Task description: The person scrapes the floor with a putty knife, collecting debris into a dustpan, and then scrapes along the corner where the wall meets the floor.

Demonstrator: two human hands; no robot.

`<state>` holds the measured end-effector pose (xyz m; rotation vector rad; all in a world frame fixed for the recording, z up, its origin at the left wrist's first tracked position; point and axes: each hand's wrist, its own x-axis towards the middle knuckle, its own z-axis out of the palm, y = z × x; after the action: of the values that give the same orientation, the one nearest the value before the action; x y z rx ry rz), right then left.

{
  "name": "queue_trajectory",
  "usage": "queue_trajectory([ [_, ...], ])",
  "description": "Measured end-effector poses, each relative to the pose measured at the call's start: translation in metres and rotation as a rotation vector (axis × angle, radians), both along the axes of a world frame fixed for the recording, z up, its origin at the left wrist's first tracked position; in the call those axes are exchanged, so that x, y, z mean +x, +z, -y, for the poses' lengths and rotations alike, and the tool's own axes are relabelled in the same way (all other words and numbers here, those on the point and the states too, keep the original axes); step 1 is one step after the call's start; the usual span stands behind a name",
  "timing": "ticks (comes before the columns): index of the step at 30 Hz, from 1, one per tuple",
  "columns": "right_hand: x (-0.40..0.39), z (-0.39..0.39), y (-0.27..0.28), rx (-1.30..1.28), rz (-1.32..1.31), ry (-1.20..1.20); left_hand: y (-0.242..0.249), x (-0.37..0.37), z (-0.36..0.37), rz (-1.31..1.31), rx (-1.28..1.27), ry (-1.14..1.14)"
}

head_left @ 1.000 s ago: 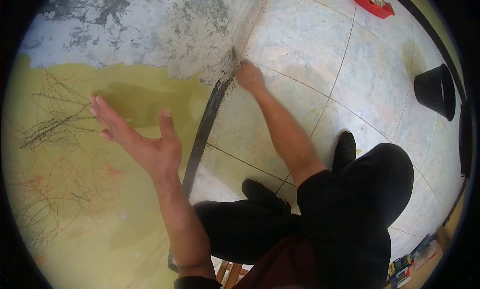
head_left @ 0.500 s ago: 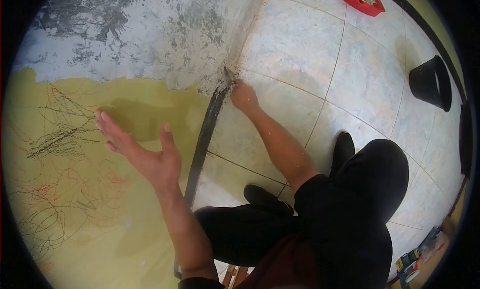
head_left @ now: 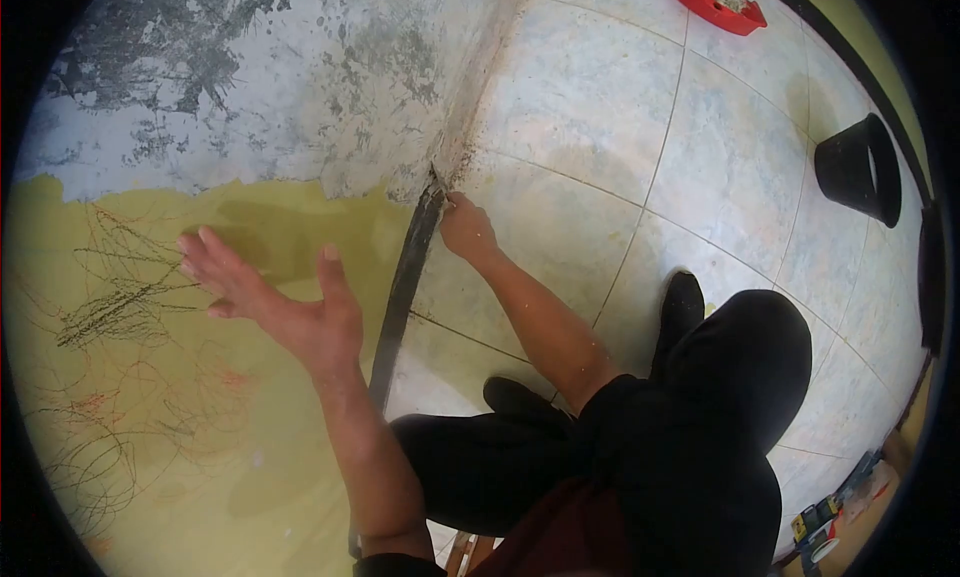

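My right hand (head_left: 467, 233) is closed around a scraper, most of it hidden by the fingers. The narrow blade (head_left: 438, 180) meets the foot of the wall, where the black baseboard strip (head_left: 408, 287) ends in a rough, broken edge. My left hand (head_left: 310, 322) is raised with fingers spread and thumb up, holding nothing, in front of the yellow painted wall (head_left: 290, 467). Black and orange scribbles cover that paint. Above its ragged border, the wall is stripped to a white and grey patchy surface (head_left: 250, 127).
Pale tiles (head_left: 740, 177) cover the floor, with crumbs along the wall's foot. A red tray (head_left: 715, 12) with pale rubble lies at the far end. A black bucket (head_left: 845, 167) stands at right. Several tools (head_left: 820, 517) lie at lower right. My black shoe (head_left: 680, 312) rests on the tiles.
My right hand and the scraper have moved a little toward me and left, down to the baseboard's broken end. My left hand stays open, with its fingers slightly shifted.
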<state>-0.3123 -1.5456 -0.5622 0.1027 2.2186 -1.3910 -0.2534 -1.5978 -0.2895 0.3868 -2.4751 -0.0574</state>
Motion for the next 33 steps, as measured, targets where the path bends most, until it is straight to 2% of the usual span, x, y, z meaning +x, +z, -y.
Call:
queue_trajectory([
  [2, -0.012, -0.002, 0.0, -0.017, 0.03, -0.026, -0.001, -0.003, 0.0, 0.01, -0.014, 0.029],
  [4, -0.032, -0.017, -0.004, -0.031, 0.041, 0.054, -0.003, 0.004, 0.0, 0.035, -0.022, 0.046],
  [7, -0.01, -0.01, 0.01, -0.012, 0.092, 0.064, 0.0, 0.001, 0.001, 0.003, -0.004, -0.003],
  [11, -0.001, -0.011, 0.015, -0.018, 0.123, 0.063, -0.001, -0.004, -0.003, 0.007, -0.025, 0.042],
  [13, -0.003, -0.012, 0.001, -0.024, 0.133, 0.046, -0.001, 0.002, -0.002, 0.021, -0.035, 0.056],
  [15, -0.021, -0.006, -0.019, 0.016, 0.003, -0.02, 0.003, 0.007, 0.0, 0.033, -0.021, 0.016],
  [17, -0.064, 0.0, -0.047, 0.023, -0.08, 0.011, 0.004, 0.012, 0.001, 0.022, 0.007, -0.01],
  [18, -0.082, -0.01, -0.027, 0.038, -0.054, -0.042, 0.005, 0.013, 0.002, 0.009, 0.042, -0.047],
  [20, -0.104, -0.007, -0.076, 0.053, -0.189, 0.157, 0.006, 0.016, 0.0, -0.001, 0.048, -0.049],
  [22, -0.078, -0.011, -0.057, 0.049, -0.2, 0.214, 0.007, 0.009, -0.003, -0.032, 0.061, -0.052],
  [24, -0.022, 0.005, -0.06, 0.007, -0.15, 0.107, 0.006, 0.006, -0.005, 0.011, 0.034, 0.014],
  [27, 0.009, -0.001, -0.002, -0.038, 0.006, -0.043, 0.002, 0.002, -0.004, 0.015, 0.0, 0.036],
  [30, -0.042, -0.009, -0.017, -0.001, -0.052, -0.024, 0.001, 0.01, 0.003, 0.038, -0.003, 0.003],
  [33, -0.057, -0.012, -0.014, 0.018, -0.073, -0.043, 0.005, 0.016, 0.006, 0.034, 0.021, -0.033],
])
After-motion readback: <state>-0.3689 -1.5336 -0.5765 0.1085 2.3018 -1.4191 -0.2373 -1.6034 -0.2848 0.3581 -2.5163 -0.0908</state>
